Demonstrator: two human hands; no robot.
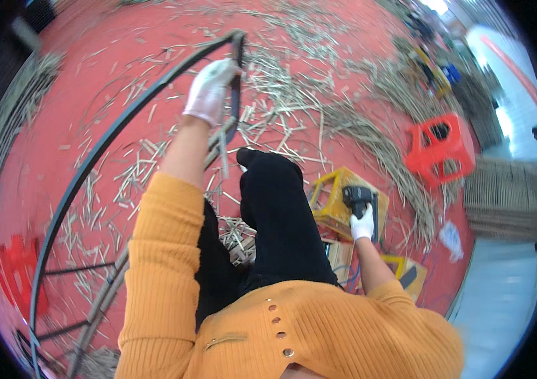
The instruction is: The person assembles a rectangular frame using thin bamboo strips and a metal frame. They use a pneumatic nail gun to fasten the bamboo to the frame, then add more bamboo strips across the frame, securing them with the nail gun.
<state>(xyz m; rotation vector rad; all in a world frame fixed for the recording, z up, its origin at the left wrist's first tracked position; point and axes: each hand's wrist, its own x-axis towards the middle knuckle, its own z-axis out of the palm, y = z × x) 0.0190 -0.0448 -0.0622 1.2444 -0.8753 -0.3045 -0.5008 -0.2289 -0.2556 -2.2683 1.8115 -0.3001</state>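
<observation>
My left hand (209,93), in a white glove, is closed round the short end bar of a long dark frame (95,155). The frame slants from the upper middle down to the lower left, with crossbars between its long sides. My right hand (362,223), also gloved, grips a black nail gun or stapler (358,196); the fingers are partly hidden by the tool. That tool is over a wooden-topped stool with yellow sides (326,201), at my right knee. Whether it rests on the stool, I cannot tell.
Thin wooden strips (287,95) lie scattered over the red floor (85,76). A red plastic stool (442,150) lies on its side at the right, and another red plastic thing (19,271) is at the left. Stacked slats (502,196) stand by the right edge.
</observation>
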